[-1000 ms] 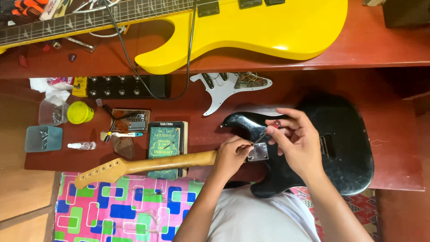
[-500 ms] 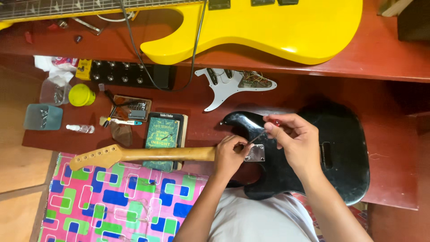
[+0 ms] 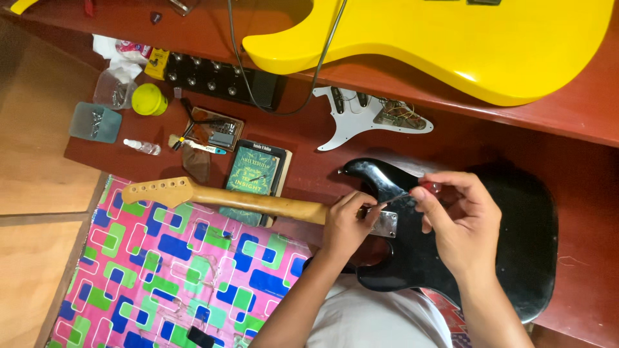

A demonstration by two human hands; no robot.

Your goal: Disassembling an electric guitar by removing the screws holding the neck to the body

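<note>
A black electric guitar body (image 3: 509,225) lies face down on the red-brown table, with a bare wooden neck (image 3: 213,196) reaching left over a patterned mat. My left hand (image 3: 345,222) grips the joint where neck meets body, beside a metal neck plate (image 3: 387,224). My right hand (image 3: 461,222) holds a screwdriver with a red handle (image 3: 431,188); its thin shaft angles down towards the plate.
A yellow guitar body (image 3: 451,38) lies on the raised shelf behind. A white pickguard with wiring (image 3: 367,116), a black pedal unit (image 3: 222,77), a green book (image 3: 255,171), a yellow lid (image 3: 148,100), small plastic boxes (image 3: 95,121) and a pink patterned mat (image 3: 174,277) lie around.
The view has shifted, so everything sits further right and lower. Both hands stay at the neck joint, and the right hand still holds the screwdriver at the plate.
</note>
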